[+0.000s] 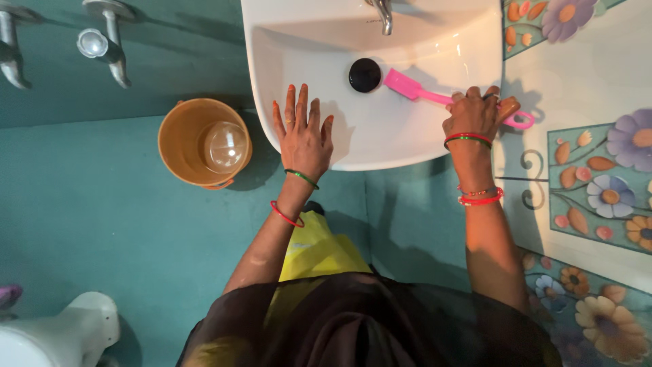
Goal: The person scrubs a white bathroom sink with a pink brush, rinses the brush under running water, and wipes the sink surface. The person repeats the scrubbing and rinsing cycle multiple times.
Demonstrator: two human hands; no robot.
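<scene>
The right hand (477,114) is closed around the handle of a pink brush (435,95), whose bristle head lies inside the white sink (421,146), at about four o'clock from the dark drain (365,75) and just beside it. The left hand (302,132) rests flat with fingers spread wide on the sink's front rim at about seven o'clock from the drain, holding nothing. To scrub well, I judge the bristles should stay pressed flat against the basin wall, with short strokes, while the flat hand steadies the body. The tap (384,15) hangs at twelve o'clock above the drain, so strokes toward it have little room. The flowered wall tiles (598,170) stand close at three o'clock, crowding the right elbow; there is more room at nine o'clock, where an orange bucket (204,143) stands on the teal floor (88,224), apart from the sink.
</scene>
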